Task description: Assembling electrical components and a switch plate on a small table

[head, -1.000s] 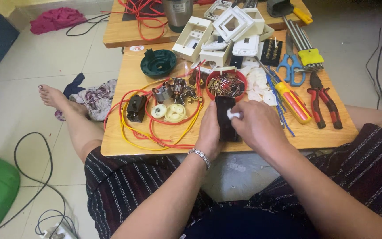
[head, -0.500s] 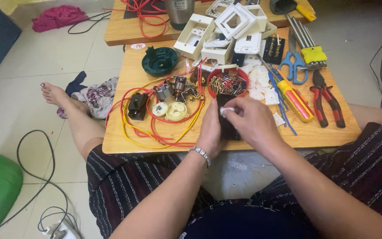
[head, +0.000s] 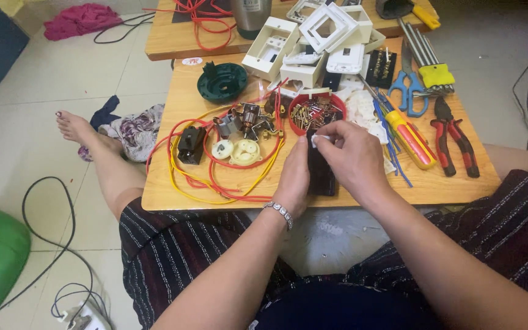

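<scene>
1. left hand (head: pixel 293 180) was wrapped around the side of a black block (head: pixel 321 174), grasping it upright on the near edge of the low wooden table (head: pixel 166 195). right hand (head: pixel 352 160) sat on top of it, fingertips pinched on a small white piece (head: pixel 320 140) at the block's upper end.
2. the block stood just in front of the red bowl (head: pixel 294 104) of small metal parts, touching or nearly so. a slip of the right hand could have knocked the bowl and scattered its contents.
3. the white piece was tiny and mostly hidden by the fingers. a loose pinch could have dropped it among the red and yellow wires (head: pixel 215 183), where it would be hard to find.
4. the wire loops lay just beside the left wrist, so a snag could have dragged the motor parts (head: pixel 242 122) off the table.
5. the screwdriver (head: pixel 407 134) and pliers (head: pixel 453 137) lay near the right forearm; a sweep could have pushed them off the edge.
</scene>
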